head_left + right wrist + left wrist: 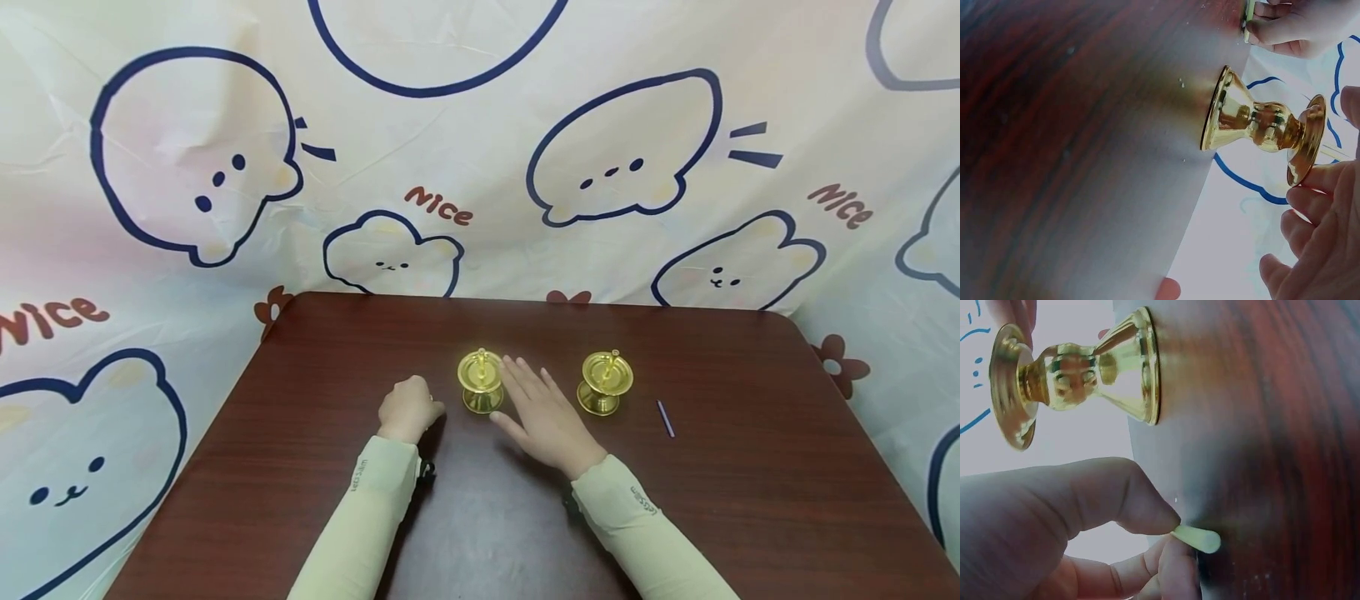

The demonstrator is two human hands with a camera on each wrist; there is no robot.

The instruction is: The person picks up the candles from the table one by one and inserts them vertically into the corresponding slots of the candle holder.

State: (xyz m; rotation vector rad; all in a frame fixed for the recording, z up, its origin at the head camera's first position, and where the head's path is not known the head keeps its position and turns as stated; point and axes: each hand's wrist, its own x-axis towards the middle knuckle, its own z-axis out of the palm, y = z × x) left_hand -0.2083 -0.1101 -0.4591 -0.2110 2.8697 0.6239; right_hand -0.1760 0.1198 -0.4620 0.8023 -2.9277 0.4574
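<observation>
My left hand (409,408) is low over the table, left of a gold candle holder (481,383). Between thumb and fingers it pinches a short pale yellow-green stick (1199,539), whose round end points at the tabletop; most of the stick is hidden by the fingers. The candle holder (1075,375) stands upright, with a flared foot, a wide dish and a small knob on top. My right hand (547,417) is on its other side, fingers extended and spread, fingertips right at the dish rim (1310,140). A second gold candle holder (603,383) stands to the right.
Right of the second candle holder lies a thin purple stick (666,419). All this is on a dark red-brown wooden table (750,500). A pale curtain (480,150) with cartoon drawings hangs behind the table and along its sides.
</observation>
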